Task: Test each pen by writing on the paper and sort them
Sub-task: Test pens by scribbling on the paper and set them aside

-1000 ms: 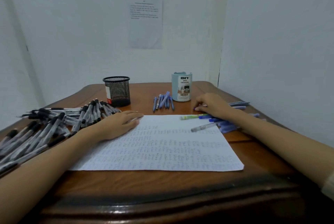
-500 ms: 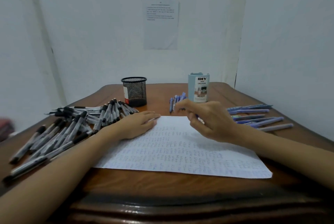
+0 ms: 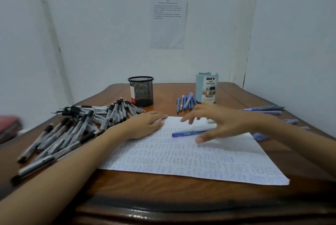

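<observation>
White-walled corner, printed sheet (image 3: 167,21) taped to the back wall. Brown wooden table (image 3: 163,184) with a rounded, moulded front edge; its right side runs close to the right wall.

Paper (image 3: 181,154) lies mid-table, covered in small scribbles and skewed, with its near right corner close to the table's right edge. A strip of wood shows between the paper's near edge and the table front.

Left hand (image 3: 145,124) lies flat, fingers straight, pressing the paper's far left corner. Right hand (image 3: 220,123) is blurred, fingers spread wide, gripping nothing, poised over a blue pen (image 3: 189,132) that lies flat on the far part of the paper, tip end pointing left. Can't tell if the palm touches it. A bit of green pen (image 3: 211,120) peeks out beyond the fingers.

Left of the paper: a big loose pile of black-capped pens (image 3: 72,130), reaching the table's left edge and touching the left wrist area. Far side: black mesh cup (image 3: 141,91) and light blue organizer (image 3: 207,87), both upright, well apart, wood showing between them. A small bunch of blue pens (image 3: 185,102) lies just left of the organizer. More blue pens (image 3: 263,110) lie along the right edge, behind the right forearm.
</observation>
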Demonstrator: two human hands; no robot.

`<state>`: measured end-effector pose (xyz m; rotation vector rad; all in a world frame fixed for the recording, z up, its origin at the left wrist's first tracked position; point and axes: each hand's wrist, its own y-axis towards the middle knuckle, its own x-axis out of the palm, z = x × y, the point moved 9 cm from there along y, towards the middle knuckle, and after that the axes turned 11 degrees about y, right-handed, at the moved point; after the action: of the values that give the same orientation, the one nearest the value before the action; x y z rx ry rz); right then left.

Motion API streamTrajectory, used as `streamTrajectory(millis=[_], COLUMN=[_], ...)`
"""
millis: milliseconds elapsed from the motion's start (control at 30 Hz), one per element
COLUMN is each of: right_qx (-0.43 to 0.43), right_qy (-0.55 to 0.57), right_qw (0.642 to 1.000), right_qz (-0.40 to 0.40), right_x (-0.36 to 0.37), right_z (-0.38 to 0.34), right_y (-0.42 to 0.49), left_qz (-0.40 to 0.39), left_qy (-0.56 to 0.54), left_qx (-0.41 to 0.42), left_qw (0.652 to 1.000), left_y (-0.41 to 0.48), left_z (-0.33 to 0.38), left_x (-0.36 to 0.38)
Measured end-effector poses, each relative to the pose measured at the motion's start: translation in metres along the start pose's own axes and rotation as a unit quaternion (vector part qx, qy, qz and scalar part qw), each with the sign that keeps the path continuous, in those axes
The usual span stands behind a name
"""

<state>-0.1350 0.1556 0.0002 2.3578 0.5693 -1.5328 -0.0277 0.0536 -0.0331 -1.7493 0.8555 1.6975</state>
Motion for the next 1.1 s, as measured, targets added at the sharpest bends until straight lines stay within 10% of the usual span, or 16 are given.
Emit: streamTrajectory(millis=[267,400,533,1100], right_qx=[-0.069,-0.093,-0.002,0.073], right_qy=[-0.105,0.203,0.485,0.378], right_qw=[0.984,0.906,0.817,0.885], right_qz=[0.126,0.360,0.311,0.261], right_x=[-0.026,-0.068,-0.037,0.009], right_z=[-0.019,-0.029,-0.009,0.007], right_y=[-0.001,-0.012,0.024,0.036], left_qz=[-0.001,-0.004,0.004,0.001], left_qy=[0.000,0.000,-0.003,0.002], left_qx=[0.000,0.000,0.001,0.002], left_qw=[1.000,1.000,1.000,1.000], left_y=[-0.002,-0.003,-0.002,0.000], left_z=[0.000,0.000,0.001,0.000], left_x=[0.000,0.001,-0.001,0.000])
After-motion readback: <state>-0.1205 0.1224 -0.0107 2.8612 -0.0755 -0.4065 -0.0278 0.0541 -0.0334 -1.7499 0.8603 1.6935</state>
